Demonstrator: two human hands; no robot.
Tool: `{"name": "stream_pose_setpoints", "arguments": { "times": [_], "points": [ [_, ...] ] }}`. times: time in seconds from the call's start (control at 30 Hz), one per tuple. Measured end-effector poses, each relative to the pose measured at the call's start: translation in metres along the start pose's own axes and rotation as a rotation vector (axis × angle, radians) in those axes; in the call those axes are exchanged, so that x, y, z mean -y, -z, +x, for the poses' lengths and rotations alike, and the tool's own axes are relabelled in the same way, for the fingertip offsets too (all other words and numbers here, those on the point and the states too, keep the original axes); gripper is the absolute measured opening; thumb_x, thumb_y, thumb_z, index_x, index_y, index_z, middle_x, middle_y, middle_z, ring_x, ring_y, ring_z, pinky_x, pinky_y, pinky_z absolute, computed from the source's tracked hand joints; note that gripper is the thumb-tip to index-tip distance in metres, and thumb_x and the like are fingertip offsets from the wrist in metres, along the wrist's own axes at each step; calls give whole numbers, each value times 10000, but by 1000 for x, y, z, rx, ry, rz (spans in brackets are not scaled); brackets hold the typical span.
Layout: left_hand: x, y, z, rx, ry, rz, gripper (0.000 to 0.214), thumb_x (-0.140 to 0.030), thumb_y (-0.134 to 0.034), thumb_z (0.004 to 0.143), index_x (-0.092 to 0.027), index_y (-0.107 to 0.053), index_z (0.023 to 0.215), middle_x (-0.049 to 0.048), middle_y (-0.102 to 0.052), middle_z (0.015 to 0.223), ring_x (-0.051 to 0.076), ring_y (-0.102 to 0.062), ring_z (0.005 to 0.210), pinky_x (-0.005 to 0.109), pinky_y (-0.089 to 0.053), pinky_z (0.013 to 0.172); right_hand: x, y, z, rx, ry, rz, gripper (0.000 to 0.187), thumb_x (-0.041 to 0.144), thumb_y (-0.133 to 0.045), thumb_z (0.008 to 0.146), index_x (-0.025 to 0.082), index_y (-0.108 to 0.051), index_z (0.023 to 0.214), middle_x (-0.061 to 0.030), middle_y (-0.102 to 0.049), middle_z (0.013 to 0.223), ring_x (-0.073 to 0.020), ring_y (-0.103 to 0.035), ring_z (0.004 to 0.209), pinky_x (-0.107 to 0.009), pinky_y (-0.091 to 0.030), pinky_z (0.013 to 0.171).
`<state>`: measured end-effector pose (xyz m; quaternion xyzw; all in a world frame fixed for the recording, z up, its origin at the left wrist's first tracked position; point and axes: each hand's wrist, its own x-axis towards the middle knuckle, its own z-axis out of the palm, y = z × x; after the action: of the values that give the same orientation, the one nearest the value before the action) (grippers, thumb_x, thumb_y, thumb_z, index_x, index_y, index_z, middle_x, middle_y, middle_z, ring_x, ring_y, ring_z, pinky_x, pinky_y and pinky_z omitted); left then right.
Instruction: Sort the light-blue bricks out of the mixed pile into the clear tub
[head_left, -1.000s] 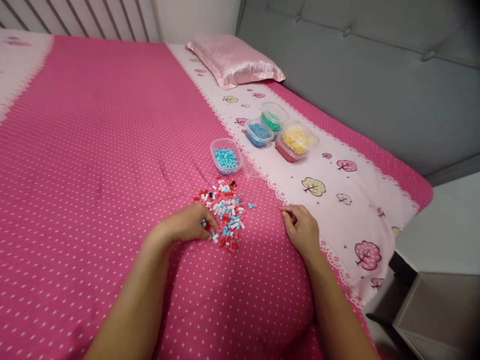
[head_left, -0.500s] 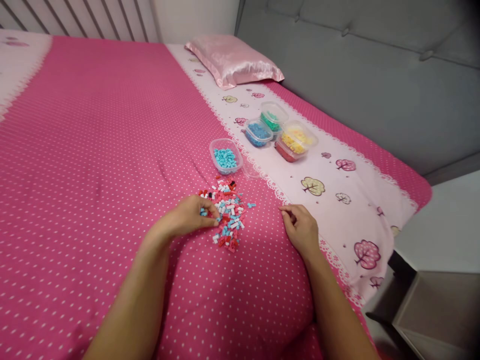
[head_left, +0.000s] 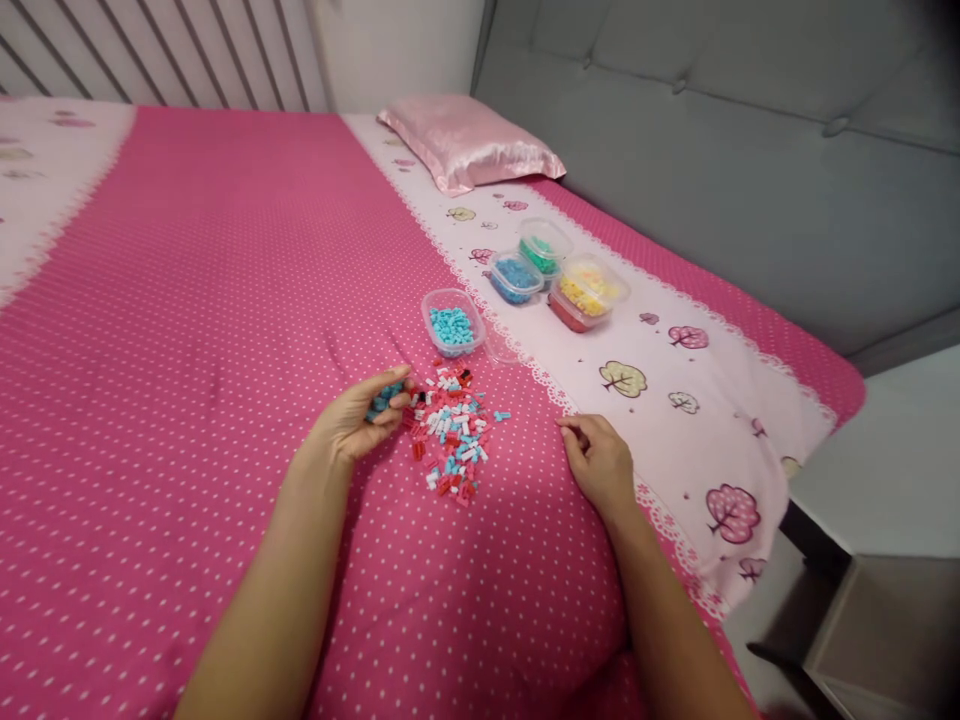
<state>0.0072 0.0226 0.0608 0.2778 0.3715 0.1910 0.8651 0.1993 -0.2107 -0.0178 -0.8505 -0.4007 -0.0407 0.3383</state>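
Note:
Cupped in my left hand [head_left: 369, 412] are several light blue toy bricks [head_left: 385, 398], the palm turned up and the fingers curled round them. This hand is just left of a loose pile of small bricks [head_left: 454, 425] in red, white, pink and light blue on the bedspread. Past the pile stands an uncapped clear plastic tub [head_left: 453, 322] with light blue bricks inside. My right hand [head_left: 600, 462] rests on the bed to the right of the pile, its fingers curled in. Whether anything small sits between those fingertips I cannot make out.
Farther back stand clear tubs with blue bricks [head_left: 515, 278], green bricks [head_left: 541, 254] and yellow bricks [head_left: 587, 293], the last on top of a red-filled one. A clear lid [head_left: 501, 348] lies beside the near tub. A pink pillow [head_left: 471, 145] lies by the grey headboard [head_left: 697, 170].
My left hand has lifted from the pile, moved left and turned palm up, showing light blue bricks in it. The right hand has stayed in place. The view has tilted slightly.

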Motion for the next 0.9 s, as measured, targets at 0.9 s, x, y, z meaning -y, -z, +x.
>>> {"name": "stream_pose_setpoints", "arguments": {
  "times": [0.9],
  "points": [
    [-31, -72, 54, -146, -337, -381, 314, -255, -314, 902, -116, -594, 881, 77, -622, 671, 134, -625, 637, 231, -534, 595, -10, -1, 5, -18, -34, 191, 232, 233, -455, 825, 193, -675, 888, -56, -655, 908, -186, -591, 794, -311, -440, 744]
  ]
}}
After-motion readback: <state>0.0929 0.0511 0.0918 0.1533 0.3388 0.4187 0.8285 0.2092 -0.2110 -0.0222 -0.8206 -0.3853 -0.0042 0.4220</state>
